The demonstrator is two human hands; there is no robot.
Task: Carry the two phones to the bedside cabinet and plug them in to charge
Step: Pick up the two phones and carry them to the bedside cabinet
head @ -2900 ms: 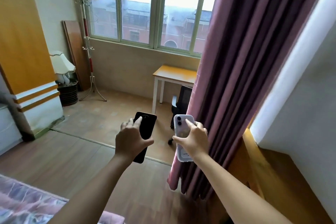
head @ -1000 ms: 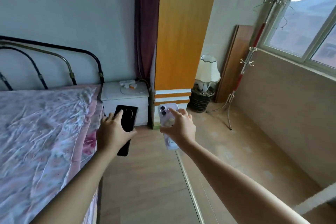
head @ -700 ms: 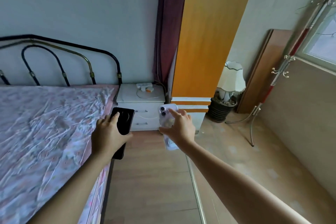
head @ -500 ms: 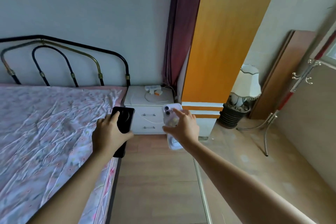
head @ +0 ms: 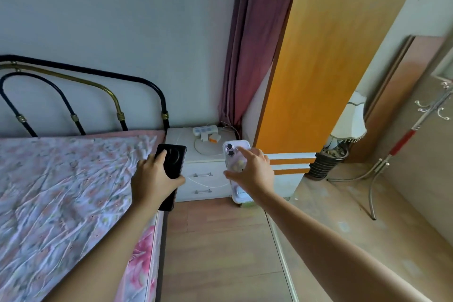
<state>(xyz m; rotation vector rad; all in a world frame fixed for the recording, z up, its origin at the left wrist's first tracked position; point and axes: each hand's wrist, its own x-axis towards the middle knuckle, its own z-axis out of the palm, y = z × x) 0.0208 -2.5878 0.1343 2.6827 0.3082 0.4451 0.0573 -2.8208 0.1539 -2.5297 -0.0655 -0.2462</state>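
My left hand (head: 153,179) grips a black phone (head: 174,160), held upright with its round camera facing me. My right hand (head: 252,170) grips a pale lilac phone (head: 232,152) in a clear case, also upright. Both are held out in front of the white bedside cabinet (head: 188,152), which stands between the bed and the wardrobe. On the cabinet top lie a white power strip (head: 205,129), an orange-and-white charger plug (head: 213,137) and a looped white cable (head: 201,148). Another white cable hangs over the drawer fronts.
A bed (head: 61,191) with a floral sheet and black metal headboard (head: 81,95) fills the left. An orange wardrobe (head: 318,68) and a purple curtain (head: 255,39) stand right of the cabinet. A lamp (head: 350,120), a basket and a coat stand (head: 397,144) are at the right. Wooden floor runs ahead.
The view has swung from the window to the bed corner and drawn nearer to the bedside cabinet. Both hands keep holding their phones out in front.
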